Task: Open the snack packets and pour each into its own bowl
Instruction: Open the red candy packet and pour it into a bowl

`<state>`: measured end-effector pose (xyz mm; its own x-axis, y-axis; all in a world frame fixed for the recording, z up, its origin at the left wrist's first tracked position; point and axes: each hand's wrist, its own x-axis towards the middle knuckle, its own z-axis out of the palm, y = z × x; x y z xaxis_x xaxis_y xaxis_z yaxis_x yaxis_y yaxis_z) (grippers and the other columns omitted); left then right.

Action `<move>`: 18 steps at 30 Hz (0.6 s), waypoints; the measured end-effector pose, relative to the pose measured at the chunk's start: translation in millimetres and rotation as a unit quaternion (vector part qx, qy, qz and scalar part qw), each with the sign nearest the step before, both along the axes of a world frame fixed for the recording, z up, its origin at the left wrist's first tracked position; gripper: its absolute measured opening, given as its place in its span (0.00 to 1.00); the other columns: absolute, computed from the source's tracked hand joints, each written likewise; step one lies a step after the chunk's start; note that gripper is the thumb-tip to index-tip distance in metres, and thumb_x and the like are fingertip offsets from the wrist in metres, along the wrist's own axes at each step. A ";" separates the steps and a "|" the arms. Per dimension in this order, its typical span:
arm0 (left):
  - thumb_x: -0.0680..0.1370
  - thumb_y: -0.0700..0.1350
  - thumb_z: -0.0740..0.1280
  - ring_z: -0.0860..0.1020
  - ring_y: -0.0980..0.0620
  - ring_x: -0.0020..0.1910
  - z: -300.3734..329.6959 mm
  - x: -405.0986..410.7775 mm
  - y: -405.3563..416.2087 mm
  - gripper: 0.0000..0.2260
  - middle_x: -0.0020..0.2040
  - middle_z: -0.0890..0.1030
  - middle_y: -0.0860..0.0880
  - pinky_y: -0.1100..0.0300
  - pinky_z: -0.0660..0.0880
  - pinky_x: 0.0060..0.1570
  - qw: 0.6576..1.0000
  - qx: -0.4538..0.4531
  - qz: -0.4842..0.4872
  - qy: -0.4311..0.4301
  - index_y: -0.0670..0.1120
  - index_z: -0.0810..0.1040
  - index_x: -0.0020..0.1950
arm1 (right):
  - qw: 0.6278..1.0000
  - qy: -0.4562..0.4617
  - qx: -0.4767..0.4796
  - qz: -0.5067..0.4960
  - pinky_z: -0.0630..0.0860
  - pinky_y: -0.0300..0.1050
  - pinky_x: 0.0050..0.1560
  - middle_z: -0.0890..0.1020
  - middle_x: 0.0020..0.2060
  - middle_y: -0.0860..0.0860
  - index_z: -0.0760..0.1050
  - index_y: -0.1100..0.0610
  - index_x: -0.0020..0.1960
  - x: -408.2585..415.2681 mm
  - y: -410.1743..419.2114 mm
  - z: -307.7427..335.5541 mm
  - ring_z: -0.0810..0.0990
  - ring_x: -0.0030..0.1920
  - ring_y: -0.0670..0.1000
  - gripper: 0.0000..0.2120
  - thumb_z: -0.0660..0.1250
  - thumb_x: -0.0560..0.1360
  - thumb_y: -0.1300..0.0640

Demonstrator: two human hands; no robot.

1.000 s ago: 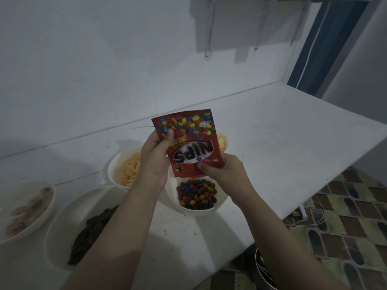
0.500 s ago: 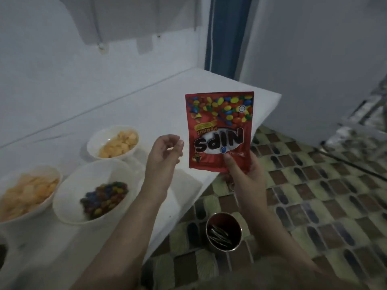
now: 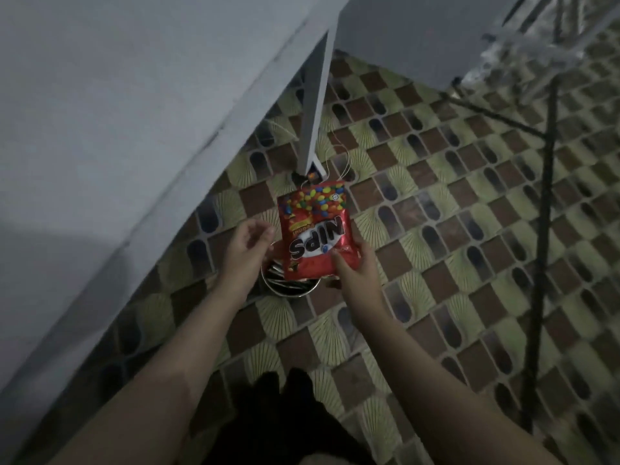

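the red snack packet (image 3: 315,234) hangs upside down in the air, its printed name inverted, just above a round metal bin (image 3: 289,286) that stands on the patterned tile floor (image 3: 436,263). the right hand (image 3: 352,266) pinches the packet at its lower right corner, thumb on the front face. the left hand (image 3: 246,245) is just beside the packet's left edge, apart from it, fingers loosely curled and holding nothing. the packet looks flat and slack, which suggests it is already emptied, though its opening is hidden low behind the hand and bin rim and i cannot tell for sure. inside the bin lie some dark, thin shapes, too dim to name.

as a judgement: this packet's pouring seems finished and the step in hand is throwing the wrapper away, a release over the bin not yet done. no bowl shows here, so how many packets are poured and how many are left cannot be read from this view. the white table (image 3: 100,129) fills the upper left, only its bare top and edge in sight, with its leg (image 3: 313,105) reaching down to the floor beyond the bin.
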<state>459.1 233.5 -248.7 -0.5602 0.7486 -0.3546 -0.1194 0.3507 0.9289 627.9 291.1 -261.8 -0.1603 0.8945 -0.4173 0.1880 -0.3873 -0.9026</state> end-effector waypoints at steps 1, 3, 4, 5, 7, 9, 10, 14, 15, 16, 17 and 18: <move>0.80 0.45 0.65 0.77 0.56 0.42 -24.8 -0.3 7.0 0.02 0.48 0.79 0.54 0.61 0.72 0.41 1.000 -0.015 -0.005 -0.002 0.51 0.74 0.52 | 0.999 -0.003 -0.038 -0.012 0.82 0.58 0.51 0.82 0.55 0.52 0.71 0.46 0.57 -0.2 7.7 -30.9 0.83 0.53 0.55 0.12 0.68 0.77 0.57; 0.80 0.47 0.64 0.78 0.55 0.44 -76.1 -1.7 20.6 0.03 0.51 0.79 0.53 0.61 0.71 0.42 0.999 -0.045 -0.023 0.008 0.50 0.74 0.54 | 0.991 0.001 -0.127 -0.037 0.83 0.53 0.47 0.81 0.57 0.56 0.70 0.53 0.62 -2.6 20.7 -94.8 0.83 0.54 0.58 0.15 0.68 0.77 0.59; 0.80 0.47 0.63 0.78 0.56 0.45 -102.9 -3.5 27.8 0.05 0.53 0.79 0.53 0.61 0.71 0.41 0.998 -0.058 -0.034 0.015 0.49 0.73 0.55 | 0.985 0.003 -0.165 -0.049 0.84 0.51 0.45 0.80 0.57 0.58 0.70 0.55 0.64 -4.7 26.5 -126.7 0.83 0.54 0.59 0.16 0.67 0.77 0.60; 0.81 0.48 0.63 0.78 0.56 0.46 -130.7 -6.0 35.1 0.06 0.54 0.79 0.53 0.62 0.71 0.41 0.996 -0.069 -0.044 0.021 0.48 0.73 0.56 | 0.978 0.007 -0.199 -0.060 0.84 0.51 0.45 0.80 0.57 0.59 0.70 0.57 0.65 -8.1 31.6 -158.1 0.83 0.54 0.60 0.17 0.67 0.77 0.60; 0.81 0.50 0.63 0.78 0.56 0.48 -187.1 -12.6 48.1 0.07 0.55 0.78 0.54 0.61 0.71 0.40 0.992 -0.093 -0.068 0.042 0.50 0.73 0.57 | 0.963 0.018 -0.259 -0.077 0.83 0.51 0.47 0.80 0.57 0.61 0.69 0.61 0.65 -17.5 39.8 -213.5 0.82 0.52 0.60 0.17 0.66 0.78 0.63; 0.80 0.52 0.63 0.78 0.54 0.50 -241.0 -19.9 59.2 0.06 0.54 0.77 0.56 0.58 0.74 0.43 0.986 -0.111 -0.099 0.073 0.53 0.73 0.56 | 0.951 0.034 -0.293 -0.092 0.83 0.48 0.46 0.78 0.57 0.65 0.70 0.65 0.64 -29.4 48.3 -263.9 0.82 0.49 0.60 0.15 0.65 0.78 0.66; 0.80 0.53 0.63 0.77 0.55 0.51 -266.3 -23.4 63.1 0.06 0.54 0.77 0.56 0.58 0.74 0.44 0.983 -0.118 -0.110 0.084 0.54 0.73 0.56 | 0.951 0.032 -0.294 -0.093 0.83 0.46 0.45 0.78 0.57 0.67 0.70 0.66 0.64 -35.4 52.3 -286.2 0.83 0.47 0.59 0.15 0.64 0.78 0.68; 0.81 0.51 0.62 0.75 0.53 0.53 -346.1 -33.3 74.9 0.08 0.56 0.75 0.56 0.61 0.73 0.41 0.978 -0.140 -0.118 0.096 0.52 0.72 0.58 | 0.949 0.031 -0.297 -0.107 0.81 0.40 0.36 0.80 0.51 0.64 0.70 0.73 0.64 -52.4 71.3 -353.8 0.81 0.39 0.52 0.17 0.64 0.76 0.70; 0.81 0.51 0.62 0.75 0.52 0.55 -360.8 -34.8 77.5 0.08 0.56 0.75 0.55 0.61 0.73 0.42 0.979 -0.140 -0.111 0.096 0.52 0.73 0.59 | 0.944 0.042 -0.305 -0.121 0.81 0.38 0.34 0.80 0.51 0.63 0.70 0.73 0.64 -55.6 75.4 -364.6 0.81 0.39 0.52 0.17 0.65 0.76 0.70; 0.81 0.50 0.62 0.75 0.52 0.55 -371.6 -35.5 79.6 0.08 0.56 0.75 0.55 0.61 0.72 0.43 0.980 -0.140 -0.101 0.094 0.51 0.73 0.59 | 0.935 0.065 -0.317 -0.144 0.81 0.38 0.35 0.79 0.54 0.64 0.70 0.72 0.65 -57.8 78.4 -373.1 0.81 0.42 0.54 0.18 0.66 0.77 0.69; 0.81 0.49 0.63 0.75 0.53 0.55 -379.9 -35.4 81.5 0.08 0.56 0.76 0.55 0.63 0.71 0.42 0.981 -0.143 -0.092 0.092 0.50 0.73 0.59 | 0.920 0.102 -0.334 -0.176 0.82 0.41 0.40 0.77 0.57 0.64 0.69 0.71 0.65 -59.5 80.4 -379.5 0.82 0.46 0.56 0.18 0.66 0.77 0.67; 0.81 0.49 0.62 0.75 0.53 0.54 -384.4 -34.1 83.1 0.09 0.56 0.76 0.54 0.64 0.70 0.41 0.981 -0.146 -0.085 0.091 0.50 0.73 0.60 | 0.901 0.143 -0.353 -0.209 0.82 0.45 0.46 0.76 0.59 0.65 0.69 0.70 0.66 -61.0 81.7 -384.0 0.82 0.52 0.60 0.18 0.66 0.78 0.64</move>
<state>425.0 316.5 -633.1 -0.5096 0.7177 -0.4746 0.1217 0.6062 0.7860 566.9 372.8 -645.9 -0.0625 0.4290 -0.9011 -0.3073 -0.8673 -0.3916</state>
